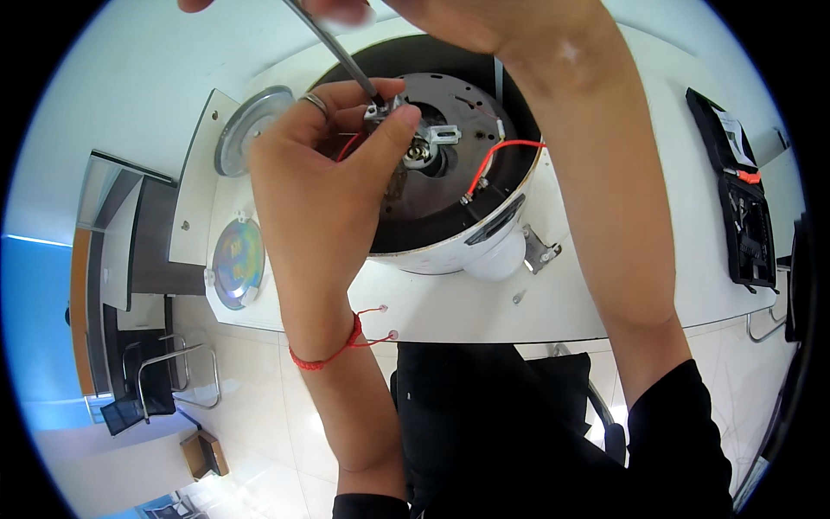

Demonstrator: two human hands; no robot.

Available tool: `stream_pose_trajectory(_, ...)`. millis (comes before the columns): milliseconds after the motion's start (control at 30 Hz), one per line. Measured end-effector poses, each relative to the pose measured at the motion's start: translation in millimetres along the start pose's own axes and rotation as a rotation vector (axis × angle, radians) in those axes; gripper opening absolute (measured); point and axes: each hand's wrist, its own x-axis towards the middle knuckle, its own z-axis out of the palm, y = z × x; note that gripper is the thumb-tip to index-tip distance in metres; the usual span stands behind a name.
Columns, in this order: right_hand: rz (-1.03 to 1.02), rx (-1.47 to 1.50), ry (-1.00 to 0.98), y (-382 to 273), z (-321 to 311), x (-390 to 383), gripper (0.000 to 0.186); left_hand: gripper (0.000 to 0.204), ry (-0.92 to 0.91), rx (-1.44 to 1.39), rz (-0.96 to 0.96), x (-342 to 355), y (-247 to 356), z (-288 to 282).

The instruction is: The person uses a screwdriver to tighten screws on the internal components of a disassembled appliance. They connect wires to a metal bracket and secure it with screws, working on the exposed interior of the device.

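Note:
My left hand (333, 164), a ring on one finger, pinches a small metal bracket (386, 110) between thumb and fingers. It holds this part above the open underside of a round white appliance housing (415, 259). The shaft of a screwdriver (337, 52) slants down from the top edge, its tip on the bracket. My right hand (441, 19) is at the top, fingers curled by the screwdriver; the handle is out of view. Inside the housing lie a dark metal disc (441, 95), a white connector piece (445, 135), a central spring fitting (418, 154) and a red wire (501, 151).
On the white table (432, 311), a round metal lid (251, 130) and a shiny disc (238, 264) lie left. Right of the housing is a metal bracket piece (540, 251). A black tool case (743, 199) lies open at far right. Chairs (156, 381) stand beyond the table.

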Motion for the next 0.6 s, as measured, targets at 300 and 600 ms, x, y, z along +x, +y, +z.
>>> stream_pose_trajectory(300,0.248,-0.12,0.179,-14.9,26.6,2.1,0.036,0.024,0.026,0.019,0.002,-4.1,-10.6,-10.5)
stream_pose_trajectory(600,0.214,-0.108,0.287,-16.2,39.3,2.6,0.031,0.025,0.032,-0.006,-0.04,-5.9,-6.5,-9.6)
